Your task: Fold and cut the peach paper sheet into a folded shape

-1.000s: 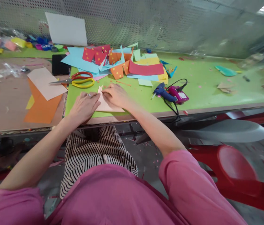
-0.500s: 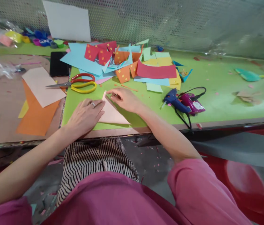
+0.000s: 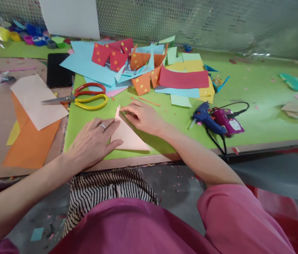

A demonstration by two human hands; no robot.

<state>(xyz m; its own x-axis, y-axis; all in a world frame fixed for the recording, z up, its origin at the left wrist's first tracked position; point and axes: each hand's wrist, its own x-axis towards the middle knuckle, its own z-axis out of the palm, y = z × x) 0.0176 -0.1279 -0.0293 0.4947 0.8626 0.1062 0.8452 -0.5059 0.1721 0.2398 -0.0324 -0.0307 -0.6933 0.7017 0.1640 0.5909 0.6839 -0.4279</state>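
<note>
A pale pink sheet point(image 3: 129, 135), folded to a triangle with a narrow tip, lies on the green surface near the table's front edge. My left hand point(image 3: 94, 139), with a ring on one finger, lies over its left side, thumb spread from the fingers. At the upper tip is my right hand point(image 3: 141, 116), its fingers curled and the index finger and thumb close to the paper's edge; whether they grip it is hard to tell. Scissors point(image 3: 92, 96) with one red and one yellow handle lie beyond my left hand.
Behind my hands are dotted red pieces point(image 3: 117, 60), dotted orange pieces point(image 3: 141, 84) and a red strip point(image 3: 183, 77). A blue glue gun point(image 3: 207, 118) with a cord lies right. Orange paper point(image 3: 32, 141) and a black flat object point(image 3: 56, 70) are left.
The view has shifted closer to the table. My left thumb has spread away from the fingers on the paper. My right hand stays at the paper's tip.
</note>
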